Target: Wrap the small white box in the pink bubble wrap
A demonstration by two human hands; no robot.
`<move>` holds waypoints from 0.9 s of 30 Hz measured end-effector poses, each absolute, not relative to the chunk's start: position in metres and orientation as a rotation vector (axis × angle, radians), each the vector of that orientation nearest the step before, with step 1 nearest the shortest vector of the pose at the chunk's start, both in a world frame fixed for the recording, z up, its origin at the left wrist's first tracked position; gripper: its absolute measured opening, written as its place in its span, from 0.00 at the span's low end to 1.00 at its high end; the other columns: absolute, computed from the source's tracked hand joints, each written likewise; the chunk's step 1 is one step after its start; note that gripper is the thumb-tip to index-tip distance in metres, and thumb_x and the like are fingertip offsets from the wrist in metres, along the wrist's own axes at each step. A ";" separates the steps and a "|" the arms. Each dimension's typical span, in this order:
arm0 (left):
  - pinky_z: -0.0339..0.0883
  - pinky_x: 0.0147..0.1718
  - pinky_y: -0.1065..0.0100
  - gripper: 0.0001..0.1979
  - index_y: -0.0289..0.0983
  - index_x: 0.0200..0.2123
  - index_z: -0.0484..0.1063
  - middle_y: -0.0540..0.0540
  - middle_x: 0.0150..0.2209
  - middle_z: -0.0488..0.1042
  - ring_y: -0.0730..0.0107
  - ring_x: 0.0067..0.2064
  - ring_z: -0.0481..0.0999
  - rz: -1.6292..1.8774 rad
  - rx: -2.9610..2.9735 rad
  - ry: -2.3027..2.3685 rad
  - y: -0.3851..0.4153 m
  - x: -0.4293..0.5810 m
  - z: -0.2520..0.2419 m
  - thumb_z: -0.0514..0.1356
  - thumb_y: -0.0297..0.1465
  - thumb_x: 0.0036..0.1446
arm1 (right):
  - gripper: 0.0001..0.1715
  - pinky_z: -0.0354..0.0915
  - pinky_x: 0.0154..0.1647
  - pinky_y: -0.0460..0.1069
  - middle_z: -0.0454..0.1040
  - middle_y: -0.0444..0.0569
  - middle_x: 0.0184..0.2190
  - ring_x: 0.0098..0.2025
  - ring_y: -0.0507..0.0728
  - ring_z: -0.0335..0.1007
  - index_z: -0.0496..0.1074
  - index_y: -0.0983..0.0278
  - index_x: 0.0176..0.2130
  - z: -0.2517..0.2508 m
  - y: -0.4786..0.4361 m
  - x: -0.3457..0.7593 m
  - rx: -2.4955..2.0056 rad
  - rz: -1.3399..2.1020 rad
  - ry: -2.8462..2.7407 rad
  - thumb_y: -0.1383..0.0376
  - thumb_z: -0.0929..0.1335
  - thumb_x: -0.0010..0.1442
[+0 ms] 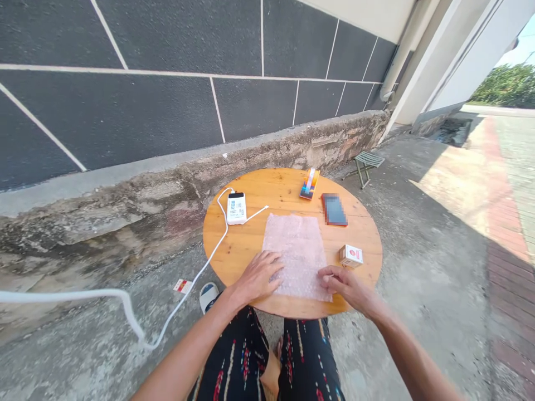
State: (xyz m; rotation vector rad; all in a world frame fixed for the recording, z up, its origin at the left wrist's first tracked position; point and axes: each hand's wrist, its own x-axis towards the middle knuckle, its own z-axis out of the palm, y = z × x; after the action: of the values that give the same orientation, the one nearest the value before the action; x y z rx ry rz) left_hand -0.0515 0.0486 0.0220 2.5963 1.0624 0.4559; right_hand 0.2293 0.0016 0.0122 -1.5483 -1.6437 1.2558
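A pinkish, translucent sheet of bubble wrap [295, 248] lies flat on the round wooden table [288, 186]. My left hand [262, 274] rests on its left edge, palm down with the fingers spread. At the right edge is my right hand [337, 283], its fingers curled and closed on the wrap near the lower corner; the fingertips are partly hidden. Just beyond the right hand stands a small white box [351, 255] with red print.
On the table are a white power bank [236, 209] with a cable, an orange and blue tape-wrapped box [309, 184], and a phone [334, 209] with a blurred screen. A white cord [179, 303] hangs off the left side. Behind are a tiled wall [159, 111] and a folding stool [368, 161].
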 end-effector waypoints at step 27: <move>0.56 0.56 0.56 0.15 0.41 0.44 0.73 0.44 0.54 0.67 0.57 0.56 0.62 0.598 2.570 1.205 0.046 -0.065 0.027 0.60 0.31 0.51 | 0.22 0.55 0.55 0.55 0.63 0.54 0.57 0.57 0.60 0.58 0.64 0.63 0.54 0.015 0.053 0.174 -1.571 0.047 -2.436 0.67 0.62 0.60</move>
State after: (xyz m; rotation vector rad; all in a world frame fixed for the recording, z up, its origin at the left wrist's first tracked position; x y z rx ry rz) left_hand -0.0653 0.0465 0.0269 2.5696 1.2049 0.5976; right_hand 0.1737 0.0525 0.0145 -1.5709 -2.4363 0.0469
